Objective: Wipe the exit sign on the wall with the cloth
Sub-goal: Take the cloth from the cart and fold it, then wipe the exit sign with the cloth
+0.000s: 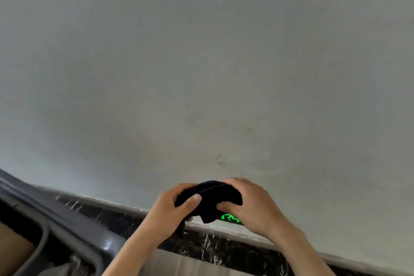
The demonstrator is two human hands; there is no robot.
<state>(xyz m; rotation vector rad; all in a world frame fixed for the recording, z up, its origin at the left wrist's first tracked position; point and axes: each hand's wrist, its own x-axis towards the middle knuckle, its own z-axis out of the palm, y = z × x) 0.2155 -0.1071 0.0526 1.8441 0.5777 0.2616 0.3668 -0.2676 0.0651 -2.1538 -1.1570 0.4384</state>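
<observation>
Both hands bunch the dark cloth low against the wall.

The left hand [172, 210] and right hand [248, 204] are together, each clamped on the cloth [210, 195]; just behind it glows the green exit sign [230, 218], low on the grey wall [201, 74]. A loose wad may skim past the sign or smear it. The cloth and the right hand hide most of the sign, so its lettering is unreadable.
</observation>
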